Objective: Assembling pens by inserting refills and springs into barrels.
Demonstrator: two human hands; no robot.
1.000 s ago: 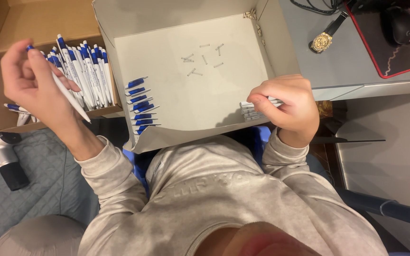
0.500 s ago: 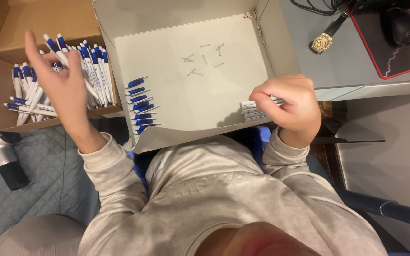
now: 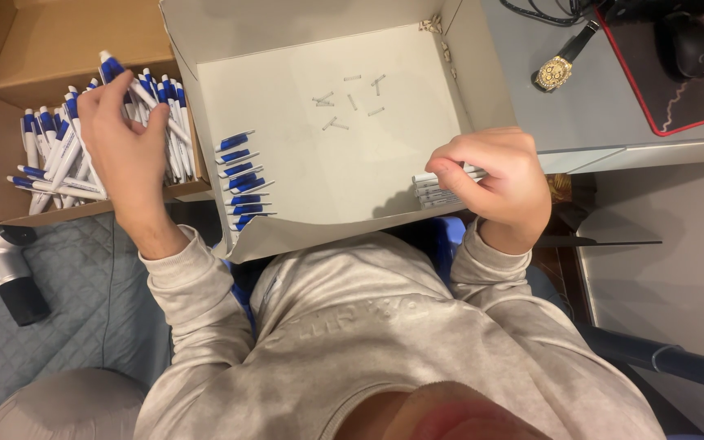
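Over two boxes, left hand point(image 3: 124, 134) gripping a pen point(image 3: 136, 81), right hand point(image 3: 499, 183) pinching white barrels point(image 3: 433, 189), wristwatch point(image 3: 560, 69) nearby

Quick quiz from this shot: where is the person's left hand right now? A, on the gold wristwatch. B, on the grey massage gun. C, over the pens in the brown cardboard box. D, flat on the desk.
C: the left hand sits among the blue and white pens in the brown cardboard box.

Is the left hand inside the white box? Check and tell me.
No, the left hand is in the brown cardboard box among the blue-and-white pens, beside the white box.
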